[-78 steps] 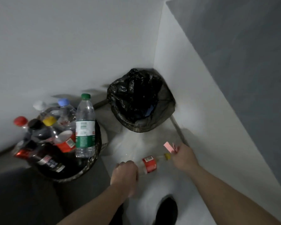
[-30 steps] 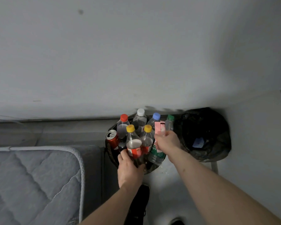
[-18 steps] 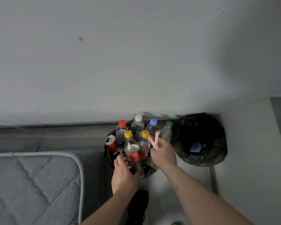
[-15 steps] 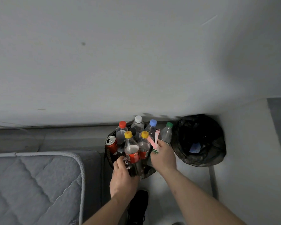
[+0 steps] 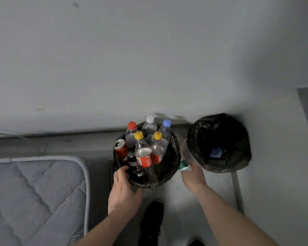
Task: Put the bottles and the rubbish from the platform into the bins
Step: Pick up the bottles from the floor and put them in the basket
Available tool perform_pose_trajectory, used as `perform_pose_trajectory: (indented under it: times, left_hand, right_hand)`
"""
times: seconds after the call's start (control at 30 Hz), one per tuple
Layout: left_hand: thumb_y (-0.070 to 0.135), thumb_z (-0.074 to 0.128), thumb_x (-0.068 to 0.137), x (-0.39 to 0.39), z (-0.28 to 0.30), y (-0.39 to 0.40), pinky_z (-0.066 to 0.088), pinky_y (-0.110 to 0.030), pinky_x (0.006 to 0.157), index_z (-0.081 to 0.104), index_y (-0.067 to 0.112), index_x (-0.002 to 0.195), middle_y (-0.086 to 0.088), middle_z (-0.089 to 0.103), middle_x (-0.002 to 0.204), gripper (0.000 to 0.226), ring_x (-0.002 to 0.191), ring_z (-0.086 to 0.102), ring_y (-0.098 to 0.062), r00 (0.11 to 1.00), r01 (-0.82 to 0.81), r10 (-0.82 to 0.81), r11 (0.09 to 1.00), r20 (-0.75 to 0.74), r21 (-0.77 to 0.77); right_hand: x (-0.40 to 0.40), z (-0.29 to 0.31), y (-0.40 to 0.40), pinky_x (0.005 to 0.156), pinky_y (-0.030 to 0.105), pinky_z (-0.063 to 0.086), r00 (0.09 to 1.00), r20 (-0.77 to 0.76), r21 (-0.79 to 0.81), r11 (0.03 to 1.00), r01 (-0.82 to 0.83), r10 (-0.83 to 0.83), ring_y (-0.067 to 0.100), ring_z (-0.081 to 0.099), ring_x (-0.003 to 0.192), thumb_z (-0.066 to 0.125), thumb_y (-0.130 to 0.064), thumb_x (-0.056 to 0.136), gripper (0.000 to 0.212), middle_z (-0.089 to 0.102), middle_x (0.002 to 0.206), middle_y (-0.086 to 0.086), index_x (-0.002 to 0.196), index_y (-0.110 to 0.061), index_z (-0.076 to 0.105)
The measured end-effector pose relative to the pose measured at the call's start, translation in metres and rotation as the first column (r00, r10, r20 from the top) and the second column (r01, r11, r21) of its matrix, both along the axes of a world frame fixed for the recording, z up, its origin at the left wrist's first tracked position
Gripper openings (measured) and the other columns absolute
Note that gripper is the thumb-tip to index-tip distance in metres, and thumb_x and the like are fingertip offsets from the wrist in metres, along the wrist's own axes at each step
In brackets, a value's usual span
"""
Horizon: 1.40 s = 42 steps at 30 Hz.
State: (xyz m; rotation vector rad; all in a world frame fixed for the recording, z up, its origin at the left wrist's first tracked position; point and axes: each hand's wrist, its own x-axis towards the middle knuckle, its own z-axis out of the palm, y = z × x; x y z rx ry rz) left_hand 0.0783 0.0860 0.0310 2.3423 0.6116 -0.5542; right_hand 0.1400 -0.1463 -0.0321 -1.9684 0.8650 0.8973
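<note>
Left hand [image 5: 125, 189] curls over the near-left rim of the bottle bin [image 5: 173, 158], fingers on the edge; prob there to steady it, since it's crammed and top-heavy. It clamps the rim only, no bottle in it

Right hand [image 5: 192, 174] sits on the floor side betw. the two bins, fingers closed on a clear bottle w/ green label [image 5: 184, 159]. That bottle is blurred, outside the full bin's right rim and touching or just beside the black-bag bin [image 5: 245, 157]. Cap hidden or smeared, can't tell. Judging by the crowding, no room was left upright, so it's likely being shifted to the roomier bin, or wedged at the edge; can't say which

Inside the full bin: thin clear PET bottles standing necks up, caps red [image 5: 132, 125], white [image 5: 150, 119], blue [image 5: 167, 123], two yellow [image 5: 138, 135], packed shoulder to shoulder so they prop each other. Two carry glossy red wrap labels, one dark bottle at near side. A red alu can [image 5: 120, 150] leans at the left rim, pull-tab top showing

Other bin: crinkly glossy black liner, mostly hollow, a small blue scrap [image 5: 216, 153] at the bottom. Quilted grey mattress [image 5: 34, 192] at left, smooth pale wall behind
</note>
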Motion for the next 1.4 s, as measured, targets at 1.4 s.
perform_pose_trajectory:
  times: [1.4]
  left_hand:
    - [0.020, 0.060, 0.077, 0.010, 0.014, 0.050, 0.052, -0.041, 0.086, 0.039, 0.032, 0.111, 0.006, 0.047, 0.122, 0.041, 0.098, 0.060, -0.024, 0.977, 0.067, -0.061, 0.998, -0.204, 0.021]
  right_hand:
    - [0.027, 0.022, 0.035, 0.067, 0.026, 0.042, 0.871, 0.438, -0.087, 0.975, -0.206, 0.224, 0.016, 0.066, 0.094, 0.084, -0.033, 0.069, 0.056, 0.069, 0.106, -0.008, 0.115, -0.026, 0.054]
